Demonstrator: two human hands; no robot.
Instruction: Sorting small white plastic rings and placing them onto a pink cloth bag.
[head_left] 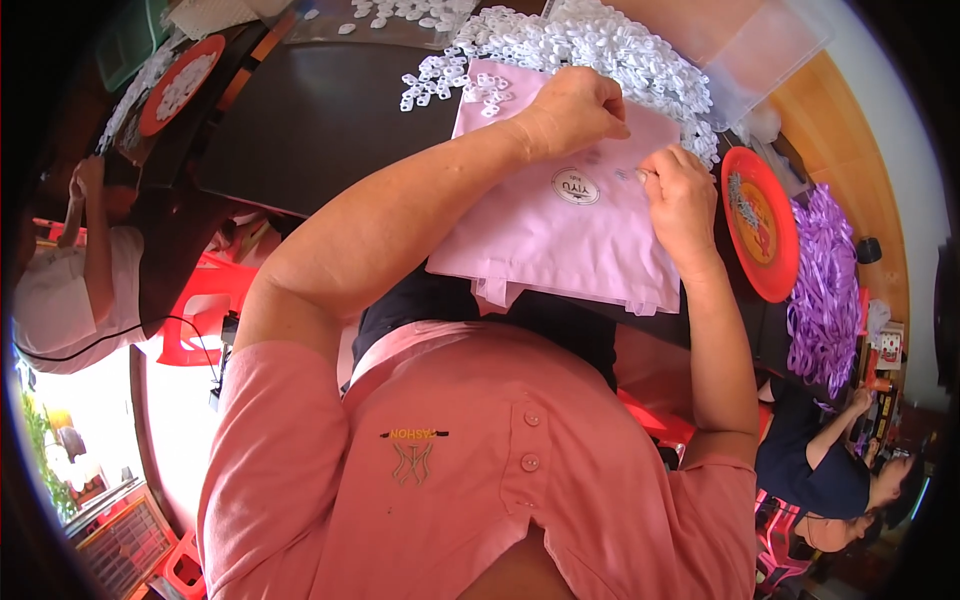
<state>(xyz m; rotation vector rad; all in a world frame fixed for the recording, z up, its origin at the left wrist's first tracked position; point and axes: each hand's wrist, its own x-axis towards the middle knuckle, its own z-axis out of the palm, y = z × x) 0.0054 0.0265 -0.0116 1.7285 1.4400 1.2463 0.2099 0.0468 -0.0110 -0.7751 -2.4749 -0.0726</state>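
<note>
Pink fabric (530,235), one piece, is overlapped by left hand (577,105), far, and right hand (682,200), nearer; both partly hidden grips cannot be told.

The person is seated at a dark, smooth tabletop (290,130). Across its far side spreads a thick heap of small white pieces (600,50), and a few strays (425,88) have scattered onto the bare dark surface left of the cloth. A pink cloth bag (520,235) lies over the near edge, its lower end reaching past it toward the lap. Over on the right sits a round red plate (787,240) with little silvery bits (742,200) in it. Just beyond is a tangle of purple ribbons (825,290); I can't tell what bears it.
</note>
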